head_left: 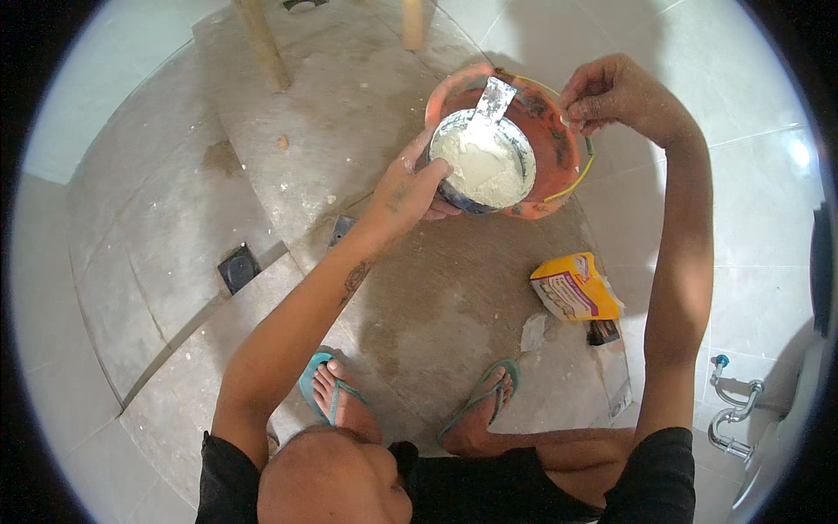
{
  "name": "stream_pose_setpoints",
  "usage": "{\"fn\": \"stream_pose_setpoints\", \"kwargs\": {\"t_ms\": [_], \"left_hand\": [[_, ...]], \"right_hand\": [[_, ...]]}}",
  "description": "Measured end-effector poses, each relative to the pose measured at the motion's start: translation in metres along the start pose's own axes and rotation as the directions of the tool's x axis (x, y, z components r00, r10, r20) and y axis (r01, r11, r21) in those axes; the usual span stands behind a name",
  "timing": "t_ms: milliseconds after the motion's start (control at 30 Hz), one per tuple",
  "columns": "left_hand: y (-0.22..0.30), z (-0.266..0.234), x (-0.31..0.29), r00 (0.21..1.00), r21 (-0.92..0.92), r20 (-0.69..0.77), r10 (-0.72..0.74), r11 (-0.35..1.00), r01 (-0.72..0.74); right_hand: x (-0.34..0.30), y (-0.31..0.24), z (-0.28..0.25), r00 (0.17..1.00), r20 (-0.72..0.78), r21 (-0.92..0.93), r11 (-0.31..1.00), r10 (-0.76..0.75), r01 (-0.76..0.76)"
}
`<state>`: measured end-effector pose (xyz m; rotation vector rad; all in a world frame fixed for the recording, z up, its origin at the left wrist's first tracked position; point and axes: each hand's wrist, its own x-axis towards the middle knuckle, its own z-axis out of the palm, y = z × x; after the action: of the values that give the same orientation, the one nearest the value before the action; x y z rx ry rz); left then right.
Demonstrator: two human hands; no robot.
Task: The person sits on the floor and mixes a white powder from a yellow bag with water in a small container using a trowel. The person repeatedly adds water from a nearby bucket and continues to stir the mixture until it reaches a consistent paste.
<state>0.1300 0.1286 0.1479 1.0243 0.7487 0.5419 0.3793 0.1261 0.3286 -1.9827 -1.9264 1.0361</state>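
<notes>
the left hand (pixel 415 179) grasps a dark bowl (pixel 471 206), its thumb over the near-left rim and its other fingers wrapped around the outside and below. the bowl holds a pale, creamy-white material (pixel 493 175), and a flat scraper (pixel 496 98) smeared with white leans up out of it at the far side. the bowl is held over the left part of an orange bucket (pixel 560 162), covering much of its opening; whether the two touch cannot be told.

the right hand (pixel 615 100) is bent at the wrist beside the bucket's right rim, close to the yellow handle (pixel 572 185). its fingers are curled, thumb and forefinger drawn near each other with a whitish bit at the tips; whether they pinch anything cannot be told.

nearer the person, a yellow and purple bag (pixel 576 288) lies on the dusty floor (pixel 428 323), with a pale scrap (pixel 532 333) and a small dark block (pixel 603 332) just beside it.
</notes>
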Motion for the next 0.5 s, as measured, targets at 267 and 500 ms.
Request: {"fn": "stream_pose_setpoints", "kwargs": {"t_ms": [267,500], "left_hand": [[0.005,0.001,-0.005,1.000,-0.013,-0.014,-0.012,1.000,0.012],[0.008,-0.006,-0.024,0.998,-0.025,0.030,0.052,0.998,-0.051]], "right_hand": [[-0.006,-0.061,0.014,0.999,0.036,-0.106,0.993,-0.040,0.044],[-0.029,-0.074,0.041,0.981,-0.071,-0.080,0.981,-0.180,0.174]]}}
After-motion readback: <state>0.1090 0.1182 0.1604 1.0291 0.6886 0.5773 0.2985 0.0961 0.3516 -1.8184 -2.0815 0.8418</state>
